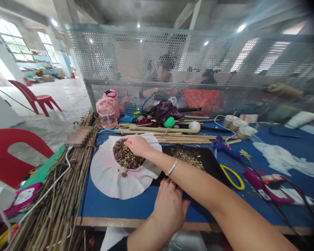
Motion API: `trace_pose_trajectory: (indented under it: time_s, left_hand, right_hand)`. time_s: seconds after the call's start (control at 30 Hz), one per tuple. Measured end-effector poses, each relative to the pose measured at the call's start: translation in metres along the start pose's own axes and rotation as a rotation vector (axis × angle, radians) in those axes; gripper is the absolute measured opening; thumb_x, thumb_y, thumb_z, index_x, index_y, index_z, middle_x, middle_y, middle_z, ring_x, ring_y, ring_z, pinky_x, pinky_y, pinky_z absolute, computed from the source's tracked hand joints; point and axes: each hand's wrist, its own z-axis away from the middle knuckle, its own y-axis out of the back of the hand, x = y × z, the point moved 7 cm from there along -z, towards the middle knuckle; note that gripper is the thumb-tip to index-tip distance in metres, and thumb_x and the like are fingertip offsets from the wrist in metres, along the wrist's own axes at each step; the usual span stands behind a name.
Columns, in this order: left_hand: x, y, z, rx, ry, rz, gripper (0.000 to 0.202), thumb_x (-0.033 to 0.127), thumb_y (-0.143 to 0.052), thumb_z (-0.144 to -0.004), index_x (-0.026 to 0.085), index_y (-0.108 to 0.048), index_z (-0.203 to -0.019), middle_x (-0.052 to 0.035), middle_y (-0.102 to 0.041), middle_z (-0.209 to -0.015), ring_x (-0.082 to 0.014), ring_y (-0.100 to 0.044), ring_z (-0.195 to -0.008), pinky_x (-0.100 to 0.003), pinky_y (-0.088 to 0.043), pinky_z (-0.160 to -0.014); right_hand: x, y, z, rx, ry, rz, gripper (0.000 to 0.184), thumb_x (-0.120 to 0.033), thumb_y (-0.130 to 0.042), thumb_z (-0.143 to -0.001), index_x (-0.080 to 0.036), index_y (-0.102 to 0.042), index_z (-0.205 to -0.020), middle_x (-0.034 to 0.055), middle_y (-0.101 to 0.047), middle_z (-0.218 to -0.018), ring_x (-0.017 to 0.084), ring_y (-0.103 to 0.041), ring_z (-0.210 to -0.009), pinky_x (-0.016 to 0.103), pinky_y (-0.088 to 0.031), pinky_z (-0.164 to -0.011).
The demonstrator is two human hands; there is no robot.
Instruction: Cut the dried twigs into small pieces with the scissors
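My right hand point(138, 144) reaches across the blue table point(115, 205) into a bowl of dried brown chips point(125, 157). Its fingers are bent down into the pile, closed on some chips, and a silver bangle sits on the wrist. The bowl stands on a round white paper sheet point(107, 177). My left hand point(169, 205) lies flat near the table's front edge, fingers stretched out on the edge of a black tray point(206, 160). That tray holds a scatter of pale chaff point(188, 157).
A thick bundle of dry twigs point(60, 195) lies along the table's left side. Bamboo sticks point(162, 134), a pink jug point(108, 108), paper cups point(238, 125), a blue glue gun point(223, 146), yellow-handled scissors point(232, 177) and a corded pink tool point(264, 188) surround the work. People sit behind a mesh screen point(188, 62).
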Motion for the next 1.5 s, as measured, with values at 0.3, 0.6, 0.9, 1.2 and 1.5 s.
trace_pose_trajectory:
  time_s: [0.3, 0.6, 0.9, 1.2, 1.5]
  left_hand:
    - [-0.003, -0.004, 0.0, -0.041, 0.033, -0.073, 0.042, 0.033, -0.053, -0.081, 0.014, -0.054, -0.118, -0.0114, -0.05, -0.126, -0.0282, -0.039, -0.12, -0.045, -0.028, -0.106]
    - [-0.002, -0.006, 0.0, -0.057, 0.013, -0.133, 0.041, 0.031, -0.048, -0.083, 0.013, -0.055, -0.119, -0.0127, -0.05, -0.126, -0.0284, -0.04, -0.12, -0.046, -0.03, -0.105]
    - [-0.001, -0.003, 0.001, -0.047, 0.005, -0.144, 0.041, 0.031, -0.047, -0.083, 0.013, -0.055, -0.119, -0.0136, -0.051, -0.126, -0.0293, -0.041, -0.121, -0.049, -0.032, -0.103]
    - [0.0, -0.003, 0.001, -0.062, 0.011, -0.142, 0.042, 0.032, -0.046, -0.084, 0.013, -0.054, -0.121, -0.0135, -0.05, -0.127, -0.0286, -0.04, -0.121, -0.047, -0.031, -0.104]
    - [0.007, 0.003, -0.011, -0.132, 0.053, -0.229, 0.034, 0.032, -0.049, -0.083, 0.014, -0.06, -0.111, -0.0115, -0.057, -0.117, -0.0254, -0.049, -0.111, -0.039, -0.039, -0.098]
  right_hand:
    - [0.054, 0.058, 0.045, 0.184, -0.018, -0.229, 0.025, -0.033, -0.047, -0.084, -0.014, -0.063, -0.084, 0.0038, -0.068, -0.088, 0.014, -0.06, -0.077, 0.023, -0.046, -0.072]
    - [0.171, 0.083, 0.211, 0.362, -0.419, 0.29, 0.062, -0.048, -0.039, -0.083, -0.006, -0.039, -0.129, 0.0226, -0.039, -0.137, 0.03, -0.034, -0.128, 0.048, -0.029, -0.103]
    - [0.156, 0.044, 0.195, 0.067, -0.47, 0.46, 0.069, -0.05, -0.031, -0.087, -0.003, -0.029, -0.138, 0.0239, -0.028, -0.143, 0.031, -0.023, -0.134, 0.052, -0.018, -0.107]
    - [0.183, 0.128, 0.2, 0.342, -0.598, 0.488, 0.046, -0.041, -0.04, -0.086, -0.009, -0.051, -0.119, 0.0222, -0.052, -0.123, 0.031, -0.046, -0.118, 0.045, -0.038, -0.094]
    - [0.215, 0.127, 0.229, 0.205, -0.847, 0.566, 0.022, -0.037, -0.05, -0.081, -0.019, -0.062, -0.086, 0.0111, -0.064, -0.091, 0.025, -0.06, -0.087, 0.032, -0.043, -0.067]
